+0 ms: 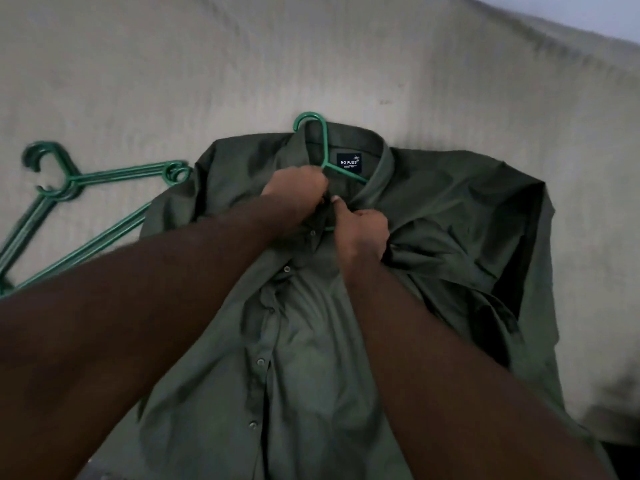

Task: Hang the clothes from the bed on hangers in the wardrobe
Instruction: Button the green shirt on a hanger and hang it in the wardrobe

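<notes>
The left hand point(294, 188) and right hand point(363, 233) each pinch the collar front of the shirt point(311, 358) lying beneath them on the bed point(138, 64); uneven pulling could slip the hanger point(325, 143) just beyond them off one shoulder

Bedspread point(346, 57): a cream cover with a fine ribbed texture fills most of what lies in front of me, lightly rumpled, brighter toward the right.
Mark point(384, 102): one small faint smudge on the cover, near the middle of my view.
Wall point(616, 12): a pale bluish-white wedge in the top right corner, beyond the cover's far edge.
Dark gap point(620, 459): a black shadowed strip at the bottom right, beside where the cover drops away; I cannot tell what it holds.
</notes>
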